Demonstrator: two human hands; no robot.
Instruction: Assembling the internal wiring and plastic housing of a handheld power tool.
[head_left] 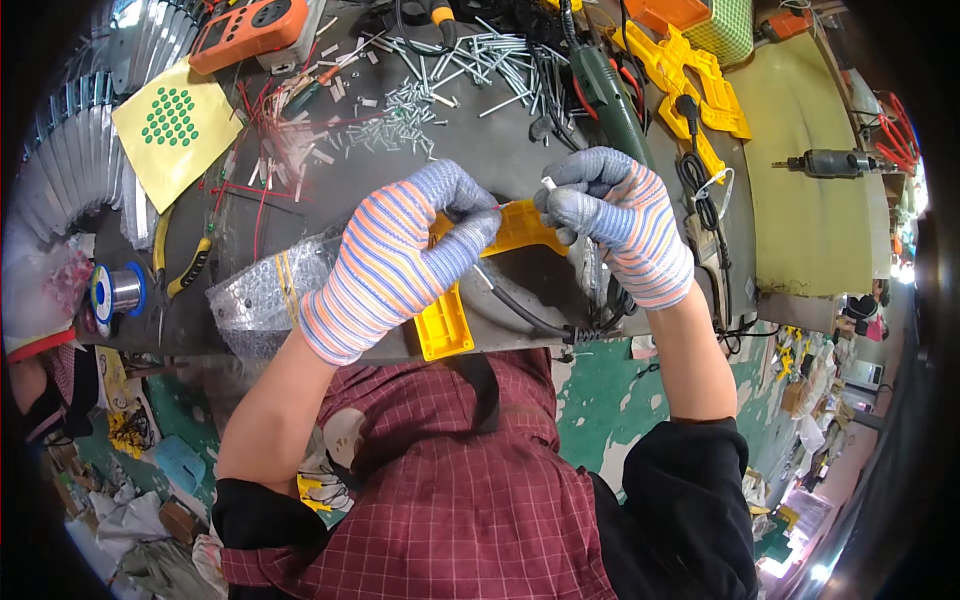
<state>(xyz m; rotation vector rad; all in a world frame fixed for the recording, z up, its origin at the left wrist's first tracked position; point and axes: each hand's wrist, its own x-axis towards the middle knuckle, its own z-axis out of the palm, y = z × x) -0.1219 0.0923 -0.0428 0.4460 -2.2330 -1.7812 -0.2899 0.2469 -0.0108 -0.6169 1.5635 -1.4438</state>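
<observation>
Spreading across the scene, a dark counter (480,145) carries scattered tools and parts, with a pale yellow board (820,240) along its right side. Over its near middle, the left hand (405,250) and the right hand (625,220), both in striped gloves with grey fingertips, are raised just apart from each other. A green power tool (610,100) lies beyond the right hand; on the far left lie a yellow sheet (175,130) with green dots and, farther back, an orange meter (250,35). Yellow plastic casing (445,325) shows beneath and between the hands, a black cable (525,312) just right of its near end. Yellow-and-black pliers (190,268) rest left of the left hand, beside a wire spool (125,292). Metal screws (490,55) are strewn across the far middle. In the right hand's grip, thumb and forefinger pinch a small white piece (548,183), held above the counter. The left hand's grip is closed, thumb against finger, with a red speck (497,208) at the tips too tiny to identify.
</observation>
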